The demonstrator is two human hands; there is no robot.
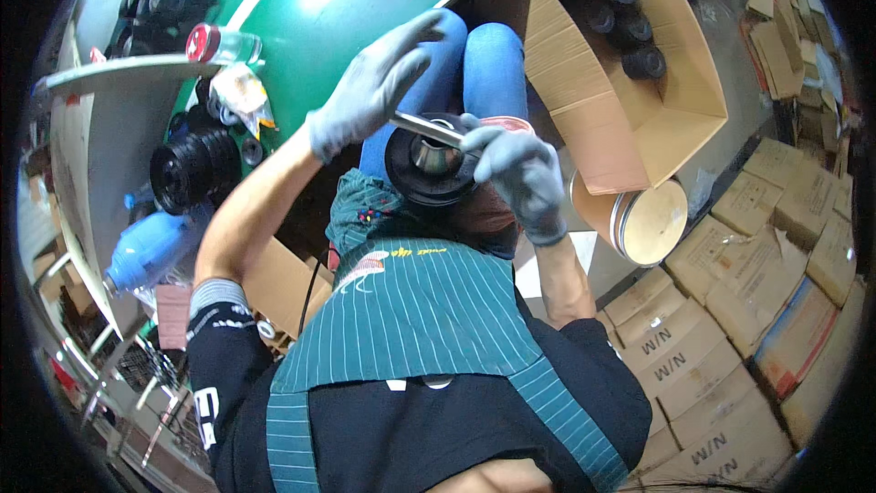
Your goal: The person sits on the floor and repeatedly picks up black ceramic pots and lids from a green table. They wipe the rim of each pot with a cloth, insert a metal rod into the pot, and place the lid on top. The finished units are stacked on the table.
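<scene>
A round black part (408, 181) with a shiny metal cup-shaped centre (436, 159) sits in front of my apron, by my knees. Across its top runs a slim metal bar (425, 129). My right hand (522, 173), in a grey glove, has its fingers closed round the bar's right end. My left hand (376, 87), gloved too, is stretched out over my left leg with the thumb apart from the fingers. The bar's left end comes close to the heel of that palm; whether it touches cannot be made out.
To the right stands an open cardboard box (684, 128) holding several black round parts (644, 62). A round drum (653, 224) is beside it, near stacked cartons (721, 310). At left are a red-lidded jar (224, 45), stacked black rings (187, 169) and a blue bundle (155, 246).
</scene>
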